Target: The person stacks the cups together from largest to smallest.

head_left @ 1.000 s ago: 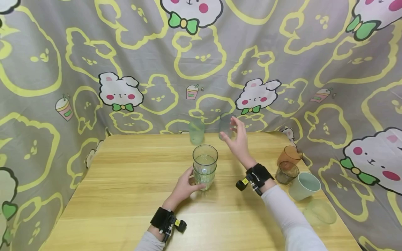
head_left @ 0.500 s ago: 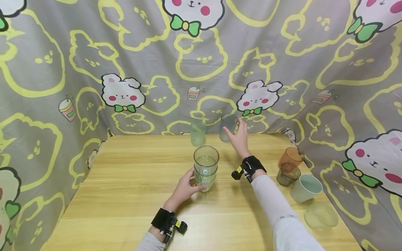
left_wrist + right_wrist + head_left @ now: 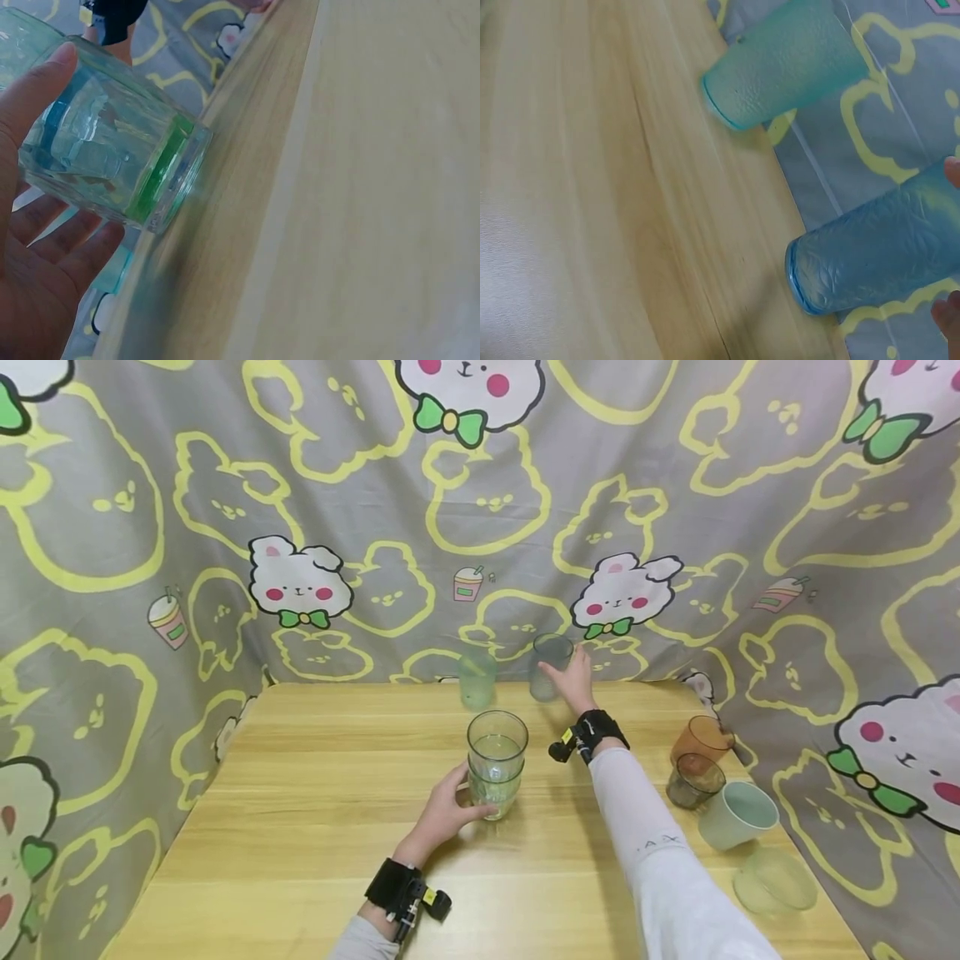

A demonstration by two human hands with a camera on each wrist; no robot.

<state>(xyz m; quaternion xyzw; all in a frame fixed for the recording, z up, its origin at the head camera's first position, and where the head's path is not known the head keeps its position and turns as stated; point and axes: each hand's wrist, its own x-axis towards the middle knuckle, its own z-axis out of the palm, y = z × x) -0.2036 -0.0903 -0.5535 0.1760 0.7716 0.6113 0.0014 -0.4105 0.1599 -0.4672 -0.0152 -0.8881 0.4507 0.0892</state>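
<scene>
My left hand [image 3: 450,810] holds a stack of two clear greenish drinking glasses [image 3: 498,747], one set in the other, upright at mid-table. In the left wrist view the thumb lies across the glass wall [image 3: 112,142] and the other fingers are on the opposite side. My right hand [image 3: 573,678] is around a tall blue-grey glass [image 3: 546,681] at the table's far edge. Its thumb lies over the glass and its fingers are on the right side. In the right wrist view that blue glass [image 3: 877,244] stands on the table, with fingertips [image 3: 949,319] beside it.
A pale green glass [image 3: 477,681] stands left of the blue-grey one. Along the table's right edge are an orange cup [image 3: 702,739], a smoky brown glass [image 3: 694,783], a mint cup [image 3: 731,818] and a pale yellowish bowl-shaped glass [image 3: 772,883]. Patterned cloth [image 3: 375,502] hangs behind.
My right hand has come closer to the blue-grey glass and around it, the forearm swinging inward. The left hand and its stacked glasses stay in place; the view has shifted slightly.
</scene>
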